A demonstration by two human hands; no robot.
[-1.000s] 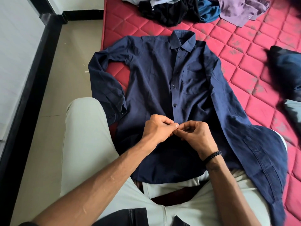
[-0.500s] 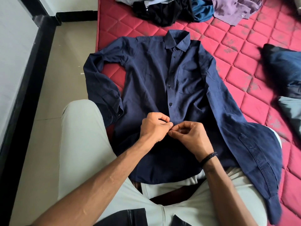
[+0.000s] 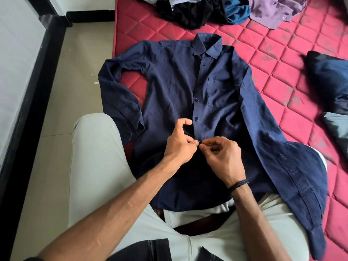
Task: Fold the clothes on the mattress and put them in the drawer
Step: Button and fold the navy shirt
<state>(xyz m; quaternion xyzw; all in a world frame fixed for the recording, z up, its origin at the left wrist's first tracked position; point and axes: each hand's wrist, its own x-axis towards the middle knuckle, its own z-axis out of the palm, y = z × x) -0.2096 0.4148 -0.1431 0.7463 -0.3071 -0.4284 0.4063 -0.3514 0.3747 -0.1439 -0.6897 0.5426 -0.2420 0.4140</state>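
Note:
A navy blue button-up shirt (image 3: 173,87) lies face up on the red quilted mattress (image 3: 282,72), collar away from me, its hem over my lap. Its left sleeve bends back at the mattress edge; its right sleeve drapes over my right knee. My left hand (image 3: 178,144) and my right hand (image 3: 222,157) meet at the button strip near the lower front, both pinching the shirt fabric around a button. My left index finger is lifted. The right wrist wears a black braided band.
A heap of clothes (image 3: 216,10), black, teal, grey and purple, lies at the far end of the mattress. Dark blue jeans (image 3: 331,80) and a grey garment (image 3: 339,129) lie at the right. Beige tiled floor (image 3: 75,72) and a black-trimmed wall are on the left.
Both hands stay pinched together at the shirt's button strip. My left index finger has lifted away from the fabric.

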